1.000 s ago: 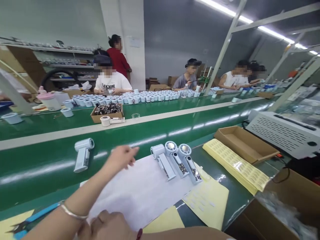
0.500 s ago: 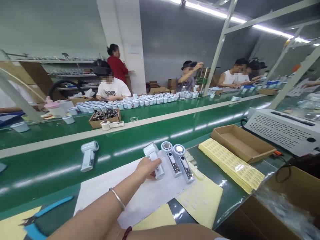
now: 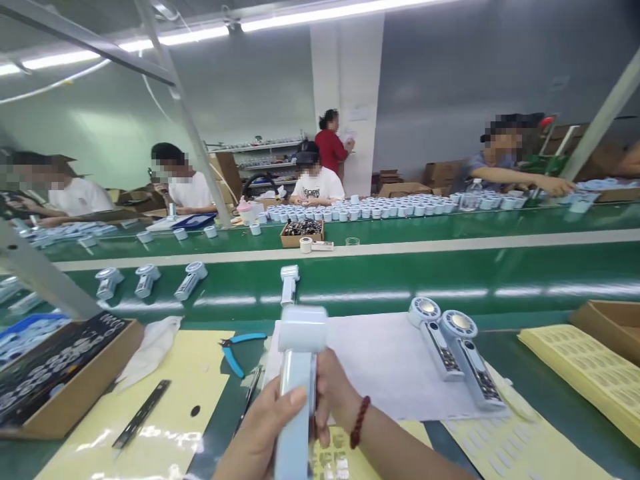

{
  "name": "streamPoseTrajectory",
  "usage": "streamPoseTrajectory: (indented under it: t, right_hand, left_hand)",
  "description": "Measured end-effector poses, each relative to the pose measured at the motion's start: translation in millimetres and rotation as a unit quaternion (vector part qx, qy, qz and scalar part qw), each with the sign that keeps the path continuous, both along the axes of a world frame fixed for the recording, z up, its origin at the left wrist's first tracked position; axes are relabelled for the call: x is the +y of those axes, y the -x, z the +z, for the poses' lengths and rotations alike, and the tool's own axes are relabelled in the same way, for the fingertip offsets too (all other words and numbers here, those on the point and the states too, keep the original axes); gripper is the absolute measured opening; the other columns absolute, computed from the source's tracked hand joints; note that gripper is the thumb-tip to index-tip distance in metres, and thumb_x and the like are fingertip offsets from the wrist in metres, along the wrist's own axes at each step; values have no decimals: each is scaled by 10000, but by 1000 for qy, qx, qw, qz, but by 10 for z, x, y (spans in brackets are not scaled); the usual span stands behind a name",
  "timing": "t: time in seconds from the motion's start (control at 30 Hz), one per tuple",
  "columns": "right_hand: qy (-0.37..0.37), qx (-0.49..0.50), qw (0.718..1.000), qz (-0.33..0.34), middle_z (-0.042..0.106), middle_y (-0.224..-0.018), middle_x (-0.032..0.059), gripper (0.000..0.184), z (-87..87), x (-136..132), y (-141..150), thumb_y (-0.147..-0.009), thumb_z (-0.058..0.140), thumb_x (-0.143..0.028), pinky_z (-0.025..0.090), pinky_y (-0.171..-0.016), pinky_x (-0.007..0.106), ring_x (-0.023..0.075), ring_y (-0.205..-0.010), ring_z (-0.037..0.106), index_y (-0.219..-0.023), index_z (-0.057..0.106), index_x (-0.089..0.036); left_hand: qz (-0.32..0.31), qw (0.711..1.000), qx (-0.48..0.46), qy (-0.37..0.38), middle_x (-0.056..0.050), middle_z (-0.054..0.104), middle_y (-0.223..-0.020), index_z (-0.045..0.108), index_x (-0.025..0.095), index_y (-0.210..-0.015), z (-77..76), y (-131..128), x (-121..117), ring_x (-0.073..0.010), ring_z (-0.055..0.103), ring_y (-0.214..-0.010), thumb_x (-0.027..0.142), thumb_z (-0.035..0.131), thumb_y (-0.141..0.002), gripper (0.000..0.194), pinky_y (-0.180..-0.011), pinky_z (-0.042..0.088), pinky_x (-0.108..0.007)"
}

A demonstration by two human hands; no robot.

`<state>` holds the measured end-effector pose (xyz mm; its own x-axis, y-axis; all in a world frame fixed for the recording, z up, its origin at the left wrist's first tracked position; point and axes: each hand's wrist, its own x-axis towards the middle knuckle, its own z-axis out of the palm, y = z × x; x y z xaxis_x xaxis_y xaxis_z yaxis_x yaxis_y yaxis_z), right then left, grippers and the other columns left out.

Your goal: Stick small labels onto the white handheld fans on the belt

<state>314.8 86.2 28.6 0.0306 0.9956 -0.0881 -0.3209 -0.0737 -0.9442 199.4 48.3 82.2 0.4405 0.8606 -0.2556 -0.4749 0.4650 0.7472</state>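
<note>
Both my hands hold one white handheld fan [image 3: 298, 373] upright, close in front of me. My left hand [image 3: 257, 437] grips its handle from the left with the thumb on the front. My right hand [image 3: 334, 400], with a red bead bracelet at the wrist, closes on the handle from the right. Two more fans [image 3: 453, 347] lie side by side on a white sheet [image 3: 380, 363] to the right. Another fan [image 3: 289, 283] lies on the green belt [image 3: 400, 277] just beyond.
Blue pliers [image 3: 234, 350], a white cloth [image 3: 150, 347] and a dark metal strip [image 3: 143, 413] lie at the left, beside a cardboard box of dark parts [image 3: 55, 373]. Yellow label sheets [image 3: 585, 373] lie right. Three fans [image 3: 145, 280] ride the belt. Other people work across it.
My left hand reached the leftmost of three fans on the white sheet and lifted it; both hands now hold it near me. The view has swung left.
</note>
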Motion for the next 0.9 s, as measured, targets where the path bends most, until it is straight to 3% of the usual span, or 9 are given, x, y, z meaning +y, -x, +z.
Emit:
streamPoseTrajectory:
  t: [0.07, 0.17, 0.27, 0.33, 0.6, 0.9]
  right_hand:
    - [21, 6, 1000, -10, 681, -813, -11, 346, 9, -84, -105, -840, 779, -398, 562, -712, 311, 159, -724, 674, -1027, 608, -161]
    - [32, 36, 998, -45, 671, -758, -44, 578, 81, -355, -206, -684, 880, -431, 536, -819, 303, 200, -904, 699, -1099, 547, -206]
    - [31, 97, 993, -50, 671, -690, -50, 607, 146, -694, -163, -624, 922, -401, 509, -889, 323, 253, -1076, 683, -1068, 551, -218]
    - [24, 115, 993, -30, 690, -659, -37, 576, 161, -867, -75, -595, 932, -338, 506, -903, 341, 276, -1117, 669, -1023, 569, -214]
    - [22, -7, 999, -35, 735, -659, 2, 418, 291, -977, 86, -623, 779, -202, 522, -907, 365, 284, -1103, 666, -992, 583, -204]
    - [38, -23, 999, -30, 760, -679, 15, 378, 372, -948, 107, -628, 739, -192, 500, -982, 387, 278, -1147, 652, -972, 584, -211]
  left_hand:
    - [56, 998, 19, 22, -58, 645, -702, 709, 134, -847, -82, 84, -59, -149, 613, -615, 358, 836, -721, 286, -595, 531, -237]
    - [134, 981, -6, 137, -39, 600, -666, 685, 93, -931, -118, 136, -44, -111, 589, -546, 332, 679, -877, 245, -537, 537, -203]
    - [197, 937, -78, 278, -24, 573, -665, 632, 43, -1071, -90, 113, 11, -76, 583, -480, 290, 483, -987, 300, -475, 531, -156]
    - [217, 917, -108, 317, -28, 576, -660, 621, 25, -1055, -76, 67, 22, -80, 604, -469, 307, 455, -996, 332, -485, 554, -161]
    - [217, 908, -135, 331, -15, 584, -611, 612, 40, -1062, -99, -40, -31, -90, 612, -446, 307, 495, -984, 302, -476, 561, -168]
    - [215, 918, -127, 309, 1, 594, -611, 591, 67, -1091, -145, -14, -20, -75, 608, -465, 284, 533, -976, 252, -499, 550, -156]
